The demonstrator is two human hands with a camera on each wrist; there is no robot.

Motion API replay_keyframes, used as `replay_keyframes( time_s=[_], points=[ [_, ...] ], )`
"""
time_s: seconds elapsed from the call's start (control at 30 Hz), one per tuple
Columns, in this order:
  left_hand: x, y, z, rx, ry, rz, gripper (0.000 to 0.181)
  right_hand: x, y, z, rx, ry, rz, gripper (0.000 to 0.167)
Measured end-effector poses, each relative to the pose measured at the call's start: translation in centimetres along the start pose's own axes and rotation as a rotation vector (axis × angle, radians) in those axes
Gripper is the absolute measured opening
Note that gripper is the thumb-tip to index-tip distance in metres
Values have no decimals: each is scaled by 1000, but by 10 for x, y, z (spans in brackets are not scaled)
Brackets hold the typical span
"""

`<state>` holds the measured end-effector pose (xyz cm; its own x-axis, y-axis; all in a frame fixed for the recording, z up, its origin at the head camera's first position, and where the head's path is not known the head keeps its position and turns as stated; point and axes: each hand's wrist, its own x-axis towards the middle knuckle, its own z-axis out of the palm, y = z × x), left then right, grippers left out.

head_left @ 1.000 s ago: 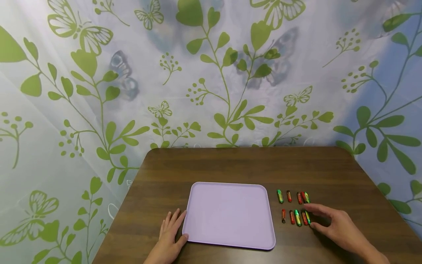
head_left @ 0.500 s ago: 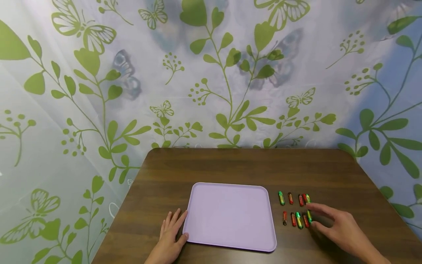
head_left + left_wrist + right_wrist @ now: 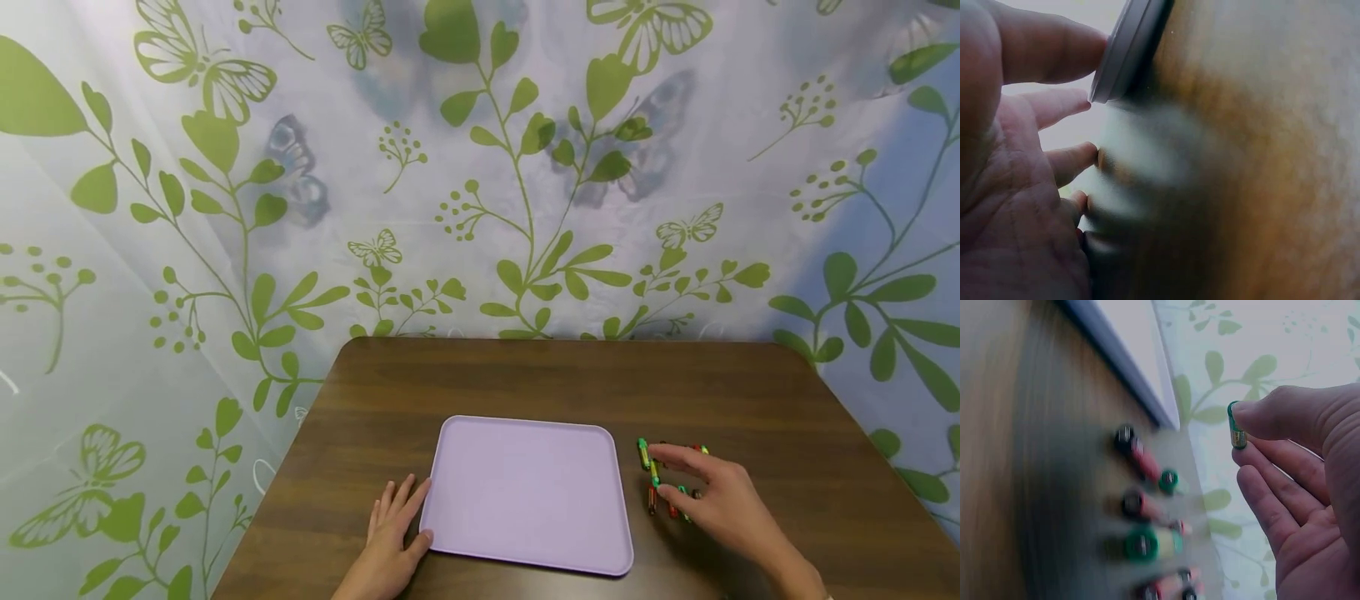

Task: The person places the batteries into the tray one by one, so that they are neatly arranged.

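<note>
Between thumb and index fingertips my right hand (image 3: 727, 504) pinches a green-and-yellow battery (image 3: 655, 474), lifted above the rows of batteries right of the tray. The right wrist view shows the same pinched battery (image 3: 1238, 426) above the others, the hand (image 3: 1297, 481) with its other fingers extended. Several red and green batteries (image 3: 1144, 544) stay on the table below, partly hidden by the hand in the head view. The lilac tray (image 3: 528, 492) lies flat. My left hand (image 3: 386, 542) rests at its left edge, fingers spread; the left wrist view shows the thumb at the tray's rim (image 3: 1124, 56).
The brown wooden table (image 3: 570, 375) extends behind and around the tray. A curtain (image 3: 480, 275) with green leaves and butterflies hangs behind the table and at its left.
My right hand has moved left toward the tray with a green-and-yellow battery taken from the right end of the near row. The left hand stays at the tray's edge.
</note>
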<state>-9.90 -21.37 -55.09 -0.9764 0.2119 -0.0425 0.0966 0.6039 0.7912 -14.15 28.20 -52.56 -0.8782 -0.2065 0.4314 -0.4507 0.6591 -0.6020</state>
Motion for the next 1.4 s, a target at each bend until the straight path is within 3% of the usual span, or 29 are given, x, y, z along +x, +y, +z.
replay_keyframes(
  time_s=[0.3, 0.77, 1.4],
  points=[
    [0, -1, 1, 2, 3, 2, 70, 22, -17, 32, 16, -1, -24, 58],
    [1, 0, 1, -3, -9, -2, 70, 65, -59, 73, 140, -28, -58, 53],
    [0, -2, 1, -2, -8, -6, 70, 83, -96, 147, 344, -114, -65, 50]
  ],
)
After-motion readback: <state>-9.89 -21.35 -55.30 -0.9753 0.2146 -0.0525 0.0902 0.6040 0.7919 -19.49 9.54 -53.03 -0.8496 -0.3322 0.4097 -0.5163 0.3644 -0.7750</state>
